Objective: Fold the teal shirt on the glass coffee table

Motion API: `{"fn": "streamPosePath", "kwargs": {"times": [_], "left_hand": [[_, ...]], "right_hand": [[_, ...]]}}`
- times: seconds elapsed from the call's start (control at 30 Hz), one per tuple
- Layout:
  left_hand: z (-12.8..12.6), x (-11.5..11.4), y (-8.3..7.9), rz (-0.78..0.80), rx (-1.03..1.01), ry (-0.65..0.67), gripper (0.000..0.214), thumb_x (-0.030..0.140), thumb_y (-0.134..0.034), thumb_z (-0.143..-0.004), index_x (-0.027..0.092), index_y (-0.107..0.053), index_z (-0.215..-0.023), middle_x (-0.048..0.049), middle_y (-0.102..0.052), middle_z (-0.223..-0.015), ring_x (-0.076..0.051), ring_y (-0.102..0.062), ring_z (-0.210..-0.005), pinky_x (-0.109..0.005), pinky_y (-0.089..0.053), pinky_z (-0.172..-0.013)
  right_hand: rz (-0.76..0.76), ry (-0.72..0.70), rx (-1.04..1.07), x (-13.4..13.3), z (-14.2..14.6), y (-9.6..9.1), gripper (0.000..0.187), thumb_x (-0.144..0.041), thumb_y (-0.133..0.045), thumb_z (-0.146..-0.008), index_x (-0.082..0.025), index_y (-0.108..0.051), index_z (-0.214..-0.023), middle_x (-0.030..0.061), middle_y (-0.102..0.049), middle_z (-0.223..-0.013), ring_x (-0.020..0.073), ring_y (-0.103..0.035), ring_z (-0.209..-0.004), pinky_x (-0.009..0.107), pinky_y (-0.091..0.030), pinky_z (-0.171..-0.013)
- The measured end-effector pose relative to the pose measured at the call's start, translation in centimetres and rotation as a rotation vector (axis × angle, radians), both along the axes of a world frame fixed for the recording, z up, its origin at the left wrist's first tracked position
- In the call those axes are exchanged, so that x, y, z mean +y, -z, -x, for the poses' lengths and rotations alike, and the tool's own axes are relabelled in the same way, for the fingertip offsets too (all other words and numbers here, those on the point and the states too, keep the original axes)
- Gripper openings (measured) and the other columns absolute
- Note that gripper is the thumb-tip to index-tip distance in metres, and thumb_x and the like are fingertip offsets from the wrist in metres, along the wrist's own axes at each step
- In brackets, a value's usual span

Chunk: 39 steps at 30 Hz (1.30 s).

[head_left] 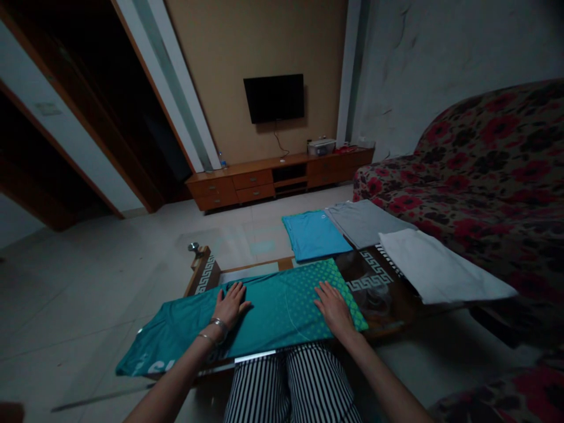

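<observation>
A teal garment [273, 308] lies spread across the near edge of a dark glass-topped table [374, 276]. My left hand [230, 305] rests flat on its left-middle part with fingers spread, a bracelet at the wrist. My right hand [333, 306] lies flat on the dotted right part, fingers stretched out. Neither hand grips anything. The garment's left end hangs past the table edge.
Beyond lie a folded blue shirt [314, 235], a folded grey shirt [363, 222] and a white cloth [440, 267]. A floral sofa [484, 176] stands at right. A wooden TV cabinet [273, 176] with a wall television [274, 97] stands at the back. My striped trousers [291, 382] are below.
</observation>
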State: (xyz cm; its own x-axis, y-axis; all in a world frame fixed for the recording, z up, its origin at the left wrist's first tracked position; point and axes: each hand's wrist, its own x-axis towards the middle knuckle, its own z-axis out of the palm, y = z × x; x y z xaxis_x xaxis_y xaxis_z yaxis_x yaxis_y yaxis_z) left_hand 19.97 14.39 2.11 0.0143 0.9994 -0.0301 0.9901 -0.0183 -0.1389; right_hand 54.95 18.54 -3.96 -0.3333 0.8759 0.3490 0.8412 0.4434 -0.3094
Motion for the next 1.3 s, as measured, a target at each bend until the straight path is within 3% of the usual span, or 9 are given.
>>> {"fn": "streamPosePath", "kwargs": {"times": [0.2,0.37,0.53,0.7,0.83,0.97,1.13,1.3], "left_hand": [[0.0,1.5,0.5,-0.023,0.02,-0.076,0.056,0.048,-0.033,-0.093,0.019,-0.038,-0.141,-0.0135,-0.028,-0.151,-0.027,-0.03,-0.137,-0.055,-0.024,-0.107],[0.2,1.7,0.6,-0.025,0.033,-0.08,0.054,0.048,-0.034,-0.093,0.021,-0.041,-0.14,-0.0132,-0.03,-0.15,-0.028,-0.029,-0.138,-0.055,-0.025,-0.107],[-1.2,3.0,-1.0,-0.022,0.07,-0.053,0.047,0.046,-0.039,-0.092,0.02,-0.051,-0.129,-0.0162,-0.041,-0.143,-0.031,-0.036,-0.132,-0.059,-0.026,-0.104],[-7.6,6.7,-3.3,-0.076,0.001,0.111,0.035,0.031,-0.048,-0.09,0.022,-0.055,-0.122,-0.0124,-0.047,-0.139,-0.029,-0.039,-0.13,-0.052,-0.027,-0.105],[-14.6,11.1,-3.5,0.048,-0.205,0.27,0.035,0.02,-0.052,-0.086,0.019,-0.055,-0.121,-0.0118,-0.055,-0.128,-0.025,-0.049,-0.119,-0.039,-0.036,-0.1],[-20.9,15.1,-2.8,0.111,-0.278,0.382,0.036,0.017,-0.051,-0.085,0.018,-0.054,-0.121,-0.0084,-0.058,-0.123,-0.019,-0.051,-0.116,-0.029,-0.037,-0.1],[-26.7,18.5,-2.1,0.161,-0.276,0.344,0.039,0.015,-0.058,-0.08,0.015,-0.055,-0.119,-0.012,-0.057,-0.122,-0.023,-0.051,-0.115,-0.032,-0.039,-0.099],[-29.4,20.9,-1.6,0.26,-0.25,0.205,0.032,0.015,-0.057,-0.082,0.011,-0.056,-0.114,-0.0158,-0.058,-0.116,-0.026,-0.055,-0.109,-0.039,-0.045,-0.091]], "right_hand": [[0.021,-0.039,-0.006,-0.1,-0.5,-0.9,0.038,-0.028,-0.048,-0.091,-0.017,-0.057,-0.126,0.0107,-0.05,-0.137,0.0246,-0.04,-0.131,0.043,-0.033,-0.107],[0.042,-0.025,0.005,0.1,-1.2,-1.2,0.037,-0.027,-0.049,-0.091,-0.017,-0.058,-0.125,0.0096,-0.051,-0.137,0.0249,-0.039,-0.131,0.042,-0.032,-0.107],[0.095,0.255,-0.012,-1.2,-3.2,-2.7,0.036,-0.027,-0.053,-0.088,-0.017,-0.058,-0.122,0.0126,-0.052,-0.133,0.0272,-0.042,-0.126,0.04,-0.036,-0.101],[0.198,0.562,-0.072,-4.4,-5.0,-5.4,0.036,-0.027,-0.062,-0.081,-0.019,-0.058,-0.117,0.0119,-0.06,-0.111,0.0272,-0.053,-0.105,0.037,-0.041,-0.085],[0.233,0.625,-0.103,-5.9,-5.8,-6.6,0.035,-0.029,-0.066,-0.079,-0.016,-0.059,-0.11,0.0134,-0.06,-0.104,0.0273,-0.054,-0.102,0.035,-0.04,-0.082],[0.289,0.629,-0.106,-5.6,-6.3,-6.9,0.026,-0.03,-0.067,-0.078,-0.015,-0.061,-0.099,0.0142,-0.064,-0.097,0.0272,-0.057,-0.098,0.035,-0.04,-0.082],[0.335,0.63,-0.071,-4.6,-6.9,-7.3,0.024,-0.026,-0.07,-0.075,-0.014,-0.062,-0.094,0.0137,-0.068,-0.092,0.0273,-0.061,-0.095,0.035,-0.039,-0.082],[0.419,0.569,-0.033,-3.6,-7.6,-7.2,0.017,-0.025,-0.069,-0.076,-0.015,-0.065,-0.089,0.0113,-0.07,-0.09,0.0269,-0.064,-0.092,0.035,-0.041,-0.078]]}}
